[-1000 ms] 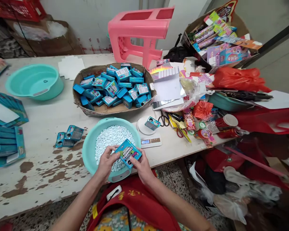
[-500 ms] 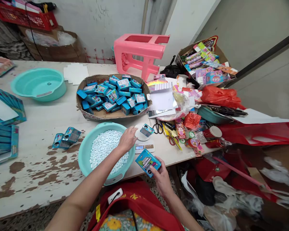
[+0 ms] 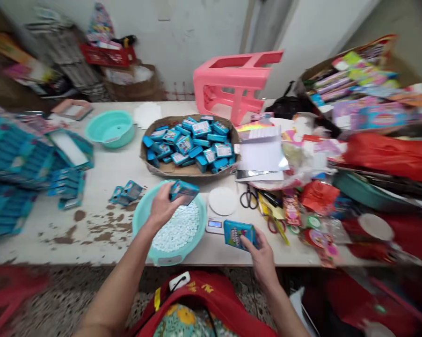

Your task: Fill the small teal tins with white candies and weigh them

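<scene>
Small blue candy box [image 3: 187,193] is off the digital scale's round plate [image 3: 222,201] since half a sec ago, now in the L hand [image 3: 163,206], which has swung left w/ it over the far part of the turquoise basin [image 3: 139,220]. L fingers grip the box by its left end, tilted. R hand [image 3: 265,256] has a bigger blue Caramelo carton [image 3: 237,235] pinched, thumb on the front, just right of the scale's display [image 3: 215,224]. White candy pellets [image 3: 179,229] lie in the basin. Cardboard tray [image 3: 145,162] behind it is full of blue boxes [image 3: 196,144]; a couple more small boxes [image 3: 131,190] sit on the tabletop [image 3: 102,252], left of the basin. Black-handled scissors [image 3: 249,199] lie near the plate, R side. Pink plastic stool [image 3: 232,77] on its side at back, nr the wall.
</scene>
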The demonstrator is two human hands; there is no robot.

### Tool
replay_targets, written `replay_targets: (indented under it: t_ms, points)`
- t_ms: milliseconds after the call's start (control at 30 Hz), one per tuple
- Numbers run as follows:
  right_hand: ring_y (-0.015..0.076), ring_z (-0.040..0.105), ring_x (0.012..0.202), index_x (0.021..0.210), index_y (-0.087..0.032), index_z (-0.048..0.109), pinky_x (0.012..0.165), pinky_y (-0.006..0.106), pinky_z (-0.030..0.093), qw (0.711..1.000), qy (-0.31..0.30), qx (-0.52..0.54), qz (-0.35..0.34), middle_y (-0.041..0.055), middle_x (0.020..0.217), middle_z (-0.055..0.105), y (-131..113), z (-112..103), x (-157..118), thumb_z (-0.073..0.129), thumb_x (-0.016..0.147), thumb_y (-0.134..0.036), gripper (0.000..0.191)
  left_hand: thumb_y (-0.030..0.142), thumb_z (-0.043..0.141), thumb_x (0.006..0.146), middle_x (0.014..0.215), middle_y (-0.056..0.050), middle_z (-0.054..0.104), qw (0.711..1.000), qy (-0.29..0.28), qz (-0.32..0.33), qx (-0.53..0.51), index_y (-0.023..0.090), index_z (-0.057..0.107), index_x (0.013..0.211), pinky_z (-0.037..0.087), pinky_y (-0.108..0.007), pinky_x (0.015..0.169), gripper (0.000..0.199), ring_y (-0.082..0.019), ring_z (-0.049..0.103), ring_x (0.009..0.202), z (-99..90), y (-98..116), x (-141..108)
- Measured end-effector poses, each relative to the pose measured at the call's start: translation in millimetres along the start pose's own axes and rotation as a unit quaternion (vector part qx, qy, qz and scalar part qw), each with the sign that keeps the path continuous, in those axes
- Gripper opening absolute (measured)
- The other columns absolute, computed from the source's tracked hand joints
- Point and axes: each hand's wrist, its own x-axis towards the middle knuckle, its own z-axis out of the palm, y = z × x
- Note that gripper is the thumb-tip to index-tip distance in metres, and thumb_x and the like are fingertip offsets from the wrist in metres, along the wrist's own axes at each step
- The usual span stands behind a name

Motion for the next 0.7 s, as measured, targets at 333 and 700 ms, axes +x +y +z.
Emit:
replay_targets:
  t_ms: [333, 700]
  points:
    - [0.0156, 0.064, 0.074, 0.124, -0.03, 0.053, 0.057, 0.021, 0.053, 0.984, -0.103, 0.072, 0.123, 0.0021, 0.097, 0.068, -21.6, 42.0, 22.1, 0.083, 0.054, -0.033, 0.076, 0.042, 0.053, 0.074, 0.103, -0.019, 0.063, 0.854, 0.065, -0.439, 0.273, 0.014, 0.055, 0.105, 0.046, -0.041, 0.075, 0.041, -0.036, 0.06, 0.097, -142.0, -249.9, -85.4]
    - [0.027, 0.065, 0.097, 0.109, -0.025, 0.067, 0.084, 0.04, 0.053, 0.972, -0.135, 0.105, 0.158, 0.0103, 0.122, 0.062, 2.6, 101.9, -36.5, 0.08, 0.058, -0.048, 0.057, 0.036, 0.047, 0.083, 0.128, -0.017, 0.052, 0.925, 0.034, -0.327, 0.19, 0.014, 0.033, 0.135, 0.041, -0.037, 0.093, 0.058, -0.028, 0.051, 0.116, -119.1, -366.2, 22.8]
